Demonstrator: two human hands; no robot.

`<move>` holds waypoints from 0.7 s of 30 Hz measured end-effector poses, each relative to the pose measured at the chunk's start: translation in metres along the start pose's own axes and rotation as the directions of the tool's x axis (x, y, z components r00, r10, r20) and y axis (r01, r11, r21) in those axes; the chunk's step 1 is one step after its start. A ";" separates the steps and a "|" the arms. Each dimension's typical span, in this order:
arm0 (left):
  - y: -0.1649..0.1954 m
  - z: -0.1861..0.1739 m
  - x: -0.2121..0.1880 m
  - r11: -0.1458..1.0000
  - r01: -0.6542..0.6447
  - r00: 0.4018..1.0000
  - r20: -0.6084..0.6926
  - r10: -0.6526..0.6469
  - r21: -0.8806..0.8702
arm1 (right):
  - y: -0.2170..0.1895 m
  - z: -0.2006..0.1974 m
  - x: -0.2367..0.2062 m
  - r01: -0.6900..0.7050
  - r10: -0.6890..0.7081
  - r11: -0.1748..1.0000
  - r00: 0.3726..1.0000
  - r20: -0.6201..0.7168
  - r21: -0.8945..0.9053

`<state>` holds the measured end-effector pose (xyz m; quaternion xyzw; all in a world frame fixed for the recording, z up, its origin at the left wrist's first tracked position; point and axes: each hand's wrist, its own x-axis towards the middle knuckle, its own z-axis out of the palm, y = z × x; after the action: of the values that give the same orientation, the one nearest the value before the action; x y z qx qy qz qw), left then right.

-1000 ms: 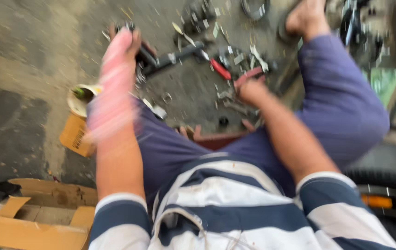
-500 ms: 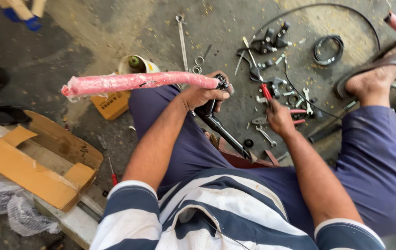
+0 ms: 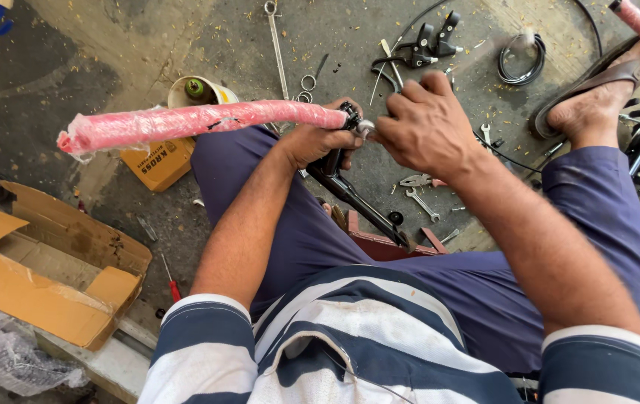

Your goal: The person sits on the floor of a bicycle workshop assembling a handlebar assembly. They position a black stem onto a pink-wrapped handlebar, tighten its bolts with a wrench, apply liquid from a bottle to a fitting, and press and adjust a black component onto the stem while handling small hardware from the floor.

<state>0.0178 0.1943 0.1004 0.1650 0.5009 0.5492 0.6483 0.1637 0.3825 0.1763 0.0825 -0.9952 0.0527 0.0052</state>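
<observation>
1. The pink-wrapped handlebar (image 3: pixel 200 121) is lying level above my left knee, its wrapped end pointing left over the concrete floor (image 3: pixel 73 67)
2. My left hand (image 3: pixel 320 142) is gripping it closed at the black stem (image 3: pixel 357 202)
3. My right hand (image 3: pixel 428 123) is pinching a small metal part at the clamp, fingers curled

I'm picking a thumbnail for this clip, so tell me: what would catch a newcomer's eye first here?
The pink plastic-wrapped bar stands out first, stretching across the upper left, with the left hand gripping its black end fitting. The right hand meets it at centre, fingers on that same end. Beyond them, wrenches and black brake levers lie scattered on the concrete floor, and a torn cardboard box sits lower left.
</observation>
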 end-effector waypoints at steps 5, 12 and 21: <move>0.000 -0.006 0.001 1.000 -0.008 1.000 0.007 0.008 0.017 | 0.000 0.043 -0.001 0.043 -0.028 0.997 0.981 -0.192 0.071; 0.004 -0.010 -0.002 0.999 -0.026 1.000 -0.002 0.026 -0.034 | -0.033 0.077 -0.004 -0.221 0.407 0.262 0.908 0.100 0.940; 0.002 -0.007 0.001 0.999 -0.044 0.999 0.005 0.044 0.017 | 0.006 0.029 -0.005 0.040 -0.049 0.997 0.989 -0.137 -0.061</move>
<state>0.0108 0.1929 0.0981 0.1827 0.5001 0.5589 0.6357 0.1674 0.3857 0.1468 0.1007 -0.9914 0.0290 0.0778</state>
